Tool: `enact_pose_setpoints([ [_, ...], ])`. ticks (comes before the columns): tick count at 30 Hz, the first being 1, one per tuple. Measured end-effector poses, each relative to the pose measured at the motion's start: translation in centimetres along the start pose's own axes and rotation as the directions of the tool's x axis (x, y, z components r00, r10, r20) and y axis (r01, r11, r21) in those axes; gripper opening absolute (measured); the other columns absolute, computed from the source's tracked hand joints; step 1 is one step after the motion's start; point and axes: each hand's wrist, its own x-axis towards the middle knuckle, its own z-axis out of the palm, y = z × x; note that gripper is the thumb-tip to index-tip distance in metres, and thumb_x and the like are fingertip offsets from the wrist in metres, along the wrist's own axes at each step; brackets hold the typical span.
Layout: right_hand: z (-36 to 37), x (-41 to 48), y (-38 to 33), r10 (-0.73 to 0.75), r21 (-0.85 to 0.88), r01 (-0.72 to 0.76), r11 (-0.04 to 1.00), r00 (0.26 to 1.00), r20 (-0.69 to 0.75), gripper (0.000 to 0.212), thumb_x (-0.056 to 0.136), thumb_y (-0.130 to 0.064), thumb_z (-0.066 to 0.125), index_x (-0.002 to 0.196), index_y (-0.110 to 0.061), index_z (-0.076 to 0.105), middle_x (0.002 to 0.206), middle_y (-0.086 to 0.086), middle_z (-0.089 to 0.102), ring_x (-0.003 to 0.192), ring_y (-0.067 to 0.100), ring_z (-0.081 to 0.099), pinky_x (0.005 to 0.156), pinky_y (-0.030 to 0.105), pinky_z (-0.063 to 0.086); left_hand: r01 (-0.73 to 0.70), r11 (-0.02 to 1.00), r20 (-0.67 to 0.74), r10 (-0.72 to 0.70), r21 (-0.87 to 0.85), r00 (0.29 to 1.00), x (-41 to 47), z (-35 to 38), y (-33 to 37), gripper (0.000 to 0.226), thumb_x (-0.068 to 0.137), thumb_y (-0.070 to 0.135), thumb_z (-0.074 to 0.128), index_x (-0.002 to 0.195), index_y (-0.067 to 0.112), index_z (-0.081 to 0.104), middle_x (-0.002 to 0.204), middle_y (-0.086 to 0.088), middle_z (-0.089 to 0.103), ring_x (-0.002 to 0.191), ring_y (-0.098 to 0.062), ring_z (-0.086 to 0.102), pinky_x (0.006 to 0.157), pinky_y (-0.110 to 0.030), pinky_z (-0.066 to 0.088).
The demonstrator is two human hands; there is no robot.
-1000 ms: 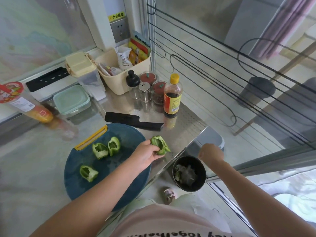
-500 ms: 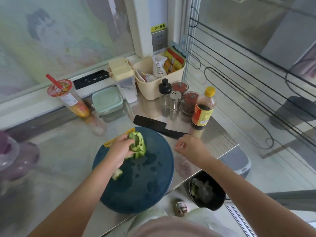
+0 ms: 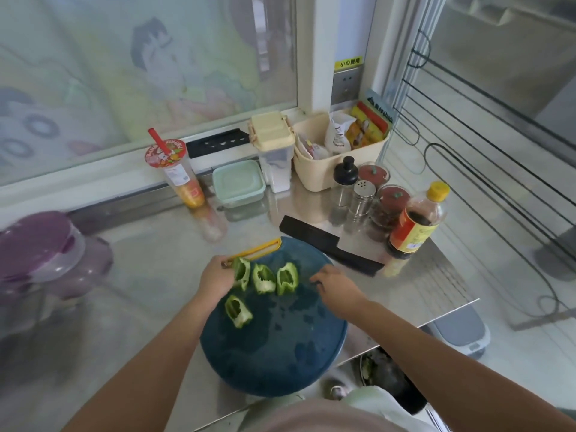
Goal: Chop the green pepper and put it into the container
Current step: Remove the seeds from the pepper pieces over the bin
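Several green pepper pieces lie on the round blue cutting board (image 3: 280,347). My left hand (image 3: 215,277) is at the board's far left edge and grips the leftmost pepper piece (image 3: 241,272), which stands on edge. Two more pieces (image 3: 263,279) (image 3: 286,277) sit beside it, and another pepper piece (image 3: 238,311) lies nearer to me. My right hand (image 3: 335,286) hovers over the board's right edge with loosely bent fingers, holding nothing. A black cleaver (image 3: 330,244) lies on the counter behind the board. A pale green lidded container (image 3: 238,183) sits at the back.
A soy sauce bottle (image 3: 417,222), spice jars (image 3: 361,194) and a beige basket (image 3: 339,163) crowd the back right. A drink cup (image 3: 176,173) stands at the back, with a purple lidded tub (image 3: 37,244) at far left. A black bin (image 3: 389,378) sits below the counter edge.
My left hand carried a pepper piece from over the bin back to the board and set it among the others. My right hand came up from the bin to the board's right edge.
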Motion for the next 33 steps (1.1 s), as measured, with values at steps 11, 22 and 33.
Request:
enact_pose_setpoints([
  [11,0.0,0.1,0.9,-0.032,0.012,0.032,0.999,0.999,0.01,0.043,0.092,-0.007,0.043,0.132,-0.017,0.052,0.134,0.003,0.042,0.127,0.02,0.039,0.107,0.026,0.031,-0.543,0.511,0.327,0.454,0.667,0.829,0.5,1.8,0.6,0.043,0.089,0.038,0.057,0.128,0.019,0.052,0.119,0.0,0.062,0.117,-0.017,0.051,0.117,-0.036,0.007],
  [22,-1.6,-1.7,1.1,0.0,0.112,0.0,0.994,1.0,-0.004,0.035,0.094,-0.016,0.048,0.128,-0.018,0.055,0.128,0.004,0.052,0.111,0.018,0.052,0.096,0.024,0.039,-0.465,0.641,0.143,0.488,0.611,0.861,-0.4,1.6,2.7,0.031,0.089,0.034,0.057,0.109,0.012,0.063,0.098,-0.005,0.059,0.091,-0.021,0.055,0.084,-0.031,0.044],
  [33,-7.5,-7.1,-0.3,0.261,0.658,0.007,0.753,0.915,-0.308,0.03,0.08,-0.041,0.071,0.093,-0.015,0.065,0.077,0.004,0.07,0.061,0.016,0.067,0.062,0.031,0.059,-0.03,0.888,0.39,0.231,-0.459,0.891,-7.2,8.0,9.3,0.028,0.082,0.015,0.07,0.105,0.001,0.061,0.091,-0.01,0.067,0.076,-0.015,0.067,0.072,-0.026,0.058],
])
